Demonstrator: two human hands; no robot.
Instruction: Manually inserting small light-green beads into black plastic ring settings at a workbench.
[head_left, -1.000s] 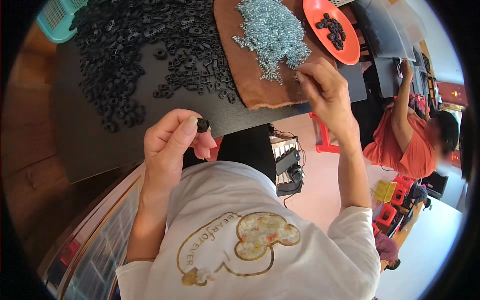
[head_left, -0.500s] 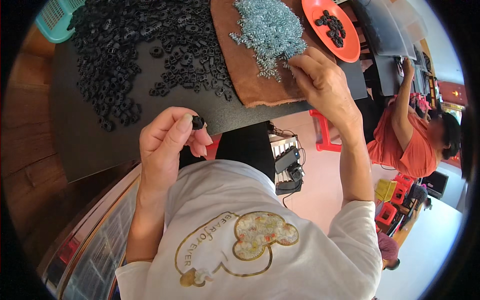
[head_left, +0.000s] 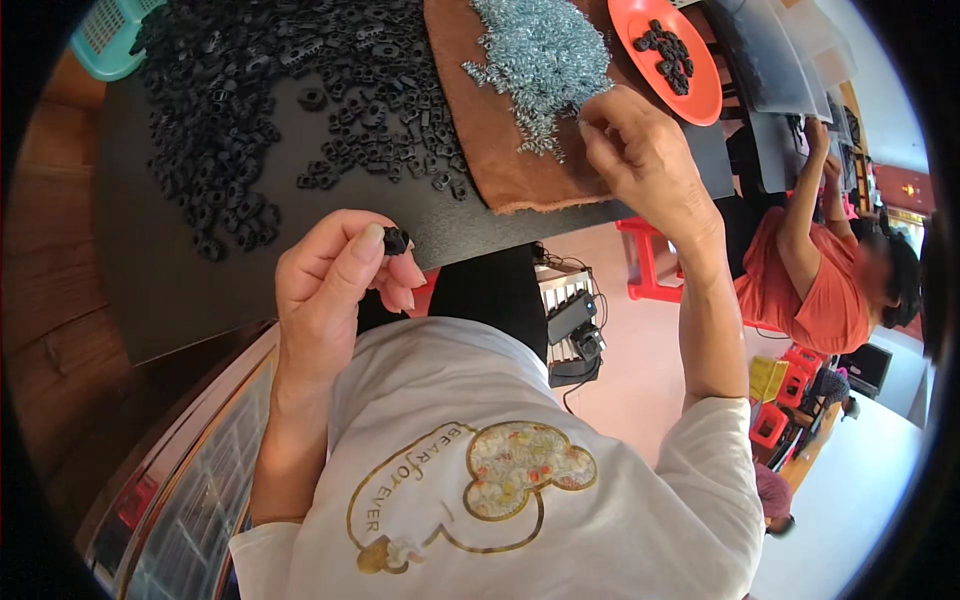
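My left hand [head_left: 335, 275] pinches a small black plastic part [head_left: 396, 241] between thumb and fingers, held above the near edge of the black table [head_left: 150, 260]. My right hand [head_left: 640, 155] reaches into the edge of a heap of small silver metal springs [head_left: 540, 60] lying on a brown leather mat [head_left: 500, 160]; its fingertips are closed at the springs, and whether a spring is between them is hidden. A large spread of black plastic parts [head_left: 270, 90] covers the table's far left.
An orange plate [head_left: 690, 85] with several black parts sits at the far right of the table. A teal basket [head_left: 105, 35] stands at the far left corner. Another person in an orange shirt [head_left: 820, 290] works at the right, near red stools [head_left: 650, 260].
My right hand has moved up onto the brown mat into the springs. My left hand with the black part has stayed almost where it was.
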